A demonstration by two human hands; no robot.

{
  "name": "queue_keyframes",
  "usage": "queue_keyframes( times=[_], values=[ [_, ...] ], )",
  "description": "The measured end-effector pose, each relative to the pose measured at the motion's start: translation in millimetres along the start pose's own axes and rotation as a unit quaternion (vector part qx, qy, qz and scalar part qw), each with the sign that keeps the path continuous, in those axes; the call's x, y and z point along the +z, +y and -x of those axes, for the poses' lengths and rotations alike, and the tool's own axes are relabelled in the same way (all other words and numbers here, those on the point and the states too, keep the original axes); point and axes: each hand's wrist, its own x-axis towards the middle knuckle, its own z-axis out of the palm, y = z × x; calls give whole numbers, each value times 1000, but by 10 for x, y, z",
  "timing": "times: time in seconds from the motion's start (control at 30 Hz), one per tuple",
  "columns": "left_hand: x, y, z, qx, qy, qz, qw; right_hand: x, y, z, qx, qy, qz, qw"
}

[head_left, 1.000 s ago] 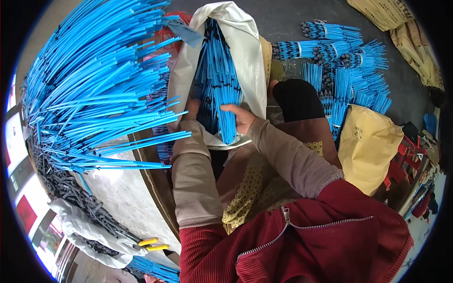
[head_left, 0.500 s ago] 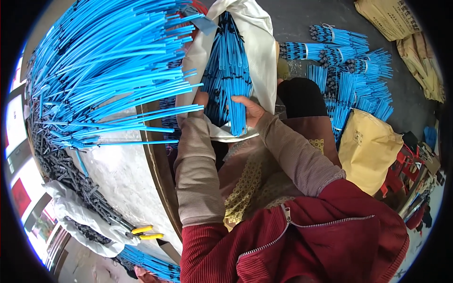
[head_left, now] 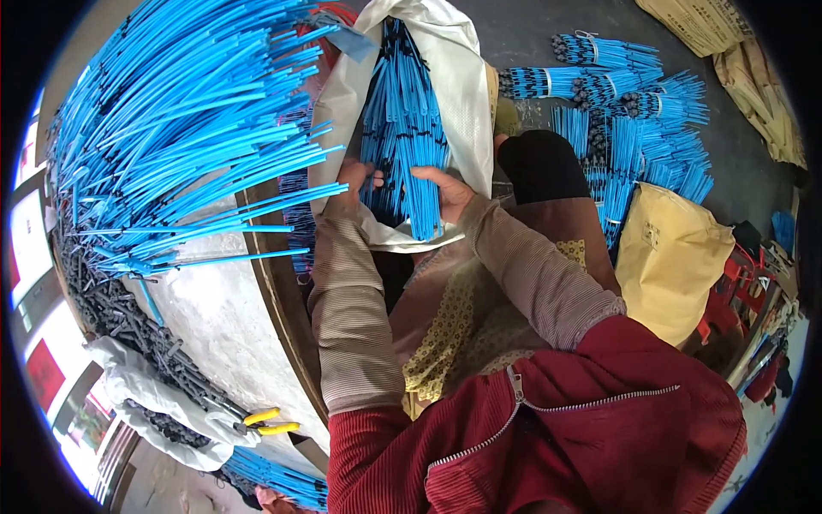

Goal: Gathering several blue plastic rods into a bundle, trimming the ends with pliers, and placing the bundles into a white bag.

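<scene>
A white woven sack (head_left: 467, 94) stands between my knees with its mouth wide, holding many thin blue sticks with black fittings (head_left: 401, 94). My right hand (head_left: 454, 195) is closed round a bundle of these blue sticks (head_left: 423, 193) at the sack's near side, the thumb lying across its top and the other fingers hidden. My left hand (head_left: 353, 177) is at the sack's left inner side, beside the sticks. Its fingertips are bent a little and apart, with nothing seen between them.
Loose blue sticks (head_left: 197, 111) heap over the table (head_left: 231, 300) at left, their ends jutting toward my left arm. Black fittings (head_left: 163, 343) and yellow-handled pliers (head_left: 272, 421) lie there too. Tied blue bundles (head_left: 634, 103) and a tan paper bag (head_left: 672, 257) are at right.
My left hand's fingers now show inside the sack's left side, where loose sticks partly covered the hand before. My right hand keeps its hold, and the view has shifted slightly.
</scene>
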Motion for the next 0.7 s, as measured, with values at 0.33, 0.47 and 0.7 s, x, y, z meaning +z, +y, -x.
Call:
queue_keyframes(
  times=[0.33, 0.47, 0.7],
  values=[
    [316, -233, 113, 143, -103, 6, 984, -4, -78, 172, -6, 27, 41, 999],
    [228, -704, -277, 271, 60, -208, 938, 156, -35, 137, -31, 20, 77, 996],
    [267, -533, -130, 140, 25, -41, 989, 189, -58, 213, -38, 26, 92, 995]
  ],
)
